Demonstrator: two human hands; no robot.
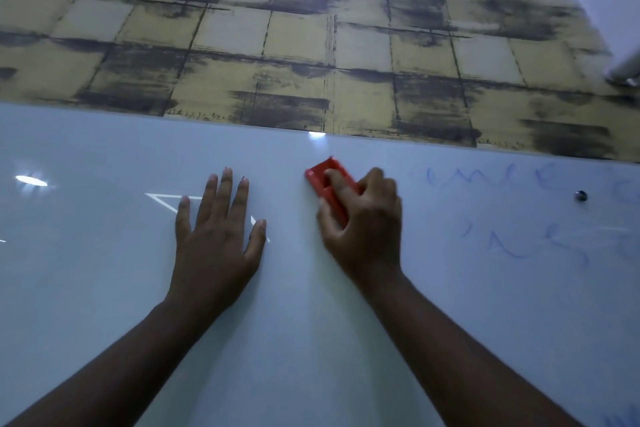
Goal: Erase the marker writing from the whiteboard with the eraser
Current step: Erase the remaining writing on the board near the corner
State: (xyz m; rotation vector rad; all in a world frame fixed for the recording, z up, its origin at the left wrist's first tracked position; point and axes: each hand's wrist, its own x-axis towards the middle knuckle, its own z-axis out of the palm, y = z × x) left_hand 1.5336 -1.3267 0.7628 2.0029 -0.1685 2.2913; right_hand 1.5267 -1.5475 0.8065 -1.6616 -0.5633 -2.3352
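Note:
A glossy whiteboard (104, 288) fills the lower part of the head view. My right hand (363, 225) grips a red eraser (323, 177) and holds it against the board near its top edge. Only the eraser's upper left end shows past my fingers. Faint blue marker writing (519, 218) runs in two lines to the right of that hand, and more blue marks (623, 418) sit at the bottom right corner. My left hand (216, 236) lies flat on the board with straight, spread fingers, left of the eraser.
Above the board's top edge is a wall with yellow and black block-patterned wallpaper (311, 28). A small round metal stud (581, 196) sits on the board at the right. Bright light reflections (31, 180) show on the board's left side.

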